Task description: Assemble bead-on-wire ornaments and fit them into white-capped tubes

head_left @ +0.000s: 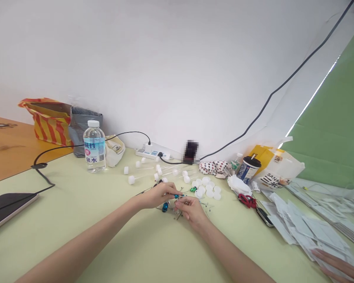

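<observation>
My left hand [160, 194] rests on the pale green table [106, 236] with its fingers pinched on a thin pin with a small blue bead [176, 196]. My right hand [191, 208] is close beside it, fingers curled and pinching thin metal pins I cannot make out in detail. A darker blue bead [165, 206] lies just below the left hand and a green bead [192, 189] just beyond the right. Loose pins are scattered around both hands.
White caps [207, 187] and clear tubes [153, 171] lie beyond the hands. A water bottle [94, 146], striped bag [48, 120], power strip [152, 152], red scissors [247, 200], paper cup [248, 168], white packets [306, 228] and a tablet [6, 208] surround them. Another person's hand [339, 265] is at bottom right.
</observation>
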`<state>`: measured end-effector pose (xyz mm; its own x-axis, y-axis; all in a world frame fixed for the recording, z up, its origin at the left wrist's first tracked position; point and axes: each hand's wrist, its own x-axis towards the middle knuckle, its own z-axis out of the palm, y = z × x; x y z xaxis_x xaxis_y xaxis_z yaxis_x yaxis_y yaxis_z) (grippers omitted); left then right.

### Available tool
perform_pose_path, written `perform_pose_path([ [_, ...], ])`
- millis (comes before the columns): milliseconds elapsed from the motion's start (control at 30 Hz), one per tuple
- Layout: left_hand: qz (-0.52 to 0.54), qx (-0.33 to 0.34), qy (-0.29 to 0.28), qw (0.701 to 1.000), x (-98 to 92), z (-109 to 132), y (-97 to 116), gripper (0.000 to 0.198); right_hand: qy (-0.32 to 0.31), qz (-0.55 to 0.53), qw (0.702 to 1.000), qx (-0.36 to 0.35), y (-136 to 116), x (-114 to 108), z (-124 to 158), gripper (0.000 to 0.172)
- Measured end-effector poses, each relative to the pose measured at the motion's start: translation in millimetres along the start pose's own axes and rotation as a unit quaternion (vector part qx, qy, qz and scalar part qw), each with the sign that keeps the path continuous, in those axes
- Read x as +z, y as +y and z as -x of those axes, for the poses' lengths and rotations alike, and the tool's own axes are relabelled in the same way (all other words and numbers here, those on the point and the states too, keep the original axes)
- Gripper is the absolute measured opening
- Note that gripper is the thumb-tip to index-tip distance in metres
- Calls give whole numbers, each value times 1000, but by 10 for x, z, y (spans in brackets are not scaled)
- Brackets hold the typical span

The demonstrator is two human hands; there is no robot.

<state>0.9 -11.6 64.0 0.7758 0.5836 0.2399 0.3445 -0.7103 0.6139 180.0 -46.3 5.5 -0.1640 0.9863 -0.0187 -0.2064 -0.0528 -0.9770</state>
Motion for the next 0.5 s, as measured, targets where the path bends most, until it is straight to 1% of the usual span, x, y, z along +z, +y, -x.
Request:
perform_pose_path([
  [233, -6, 0, -2, 1000, 13, 1, 19, 33, 60, 19, 998, 2, 29, 15, -17, 34],
  [500, -24, -21, 16, 999, 15, -6, 28, 33, 60, 14, 998, 6, 42, 7, -30, 38],
])
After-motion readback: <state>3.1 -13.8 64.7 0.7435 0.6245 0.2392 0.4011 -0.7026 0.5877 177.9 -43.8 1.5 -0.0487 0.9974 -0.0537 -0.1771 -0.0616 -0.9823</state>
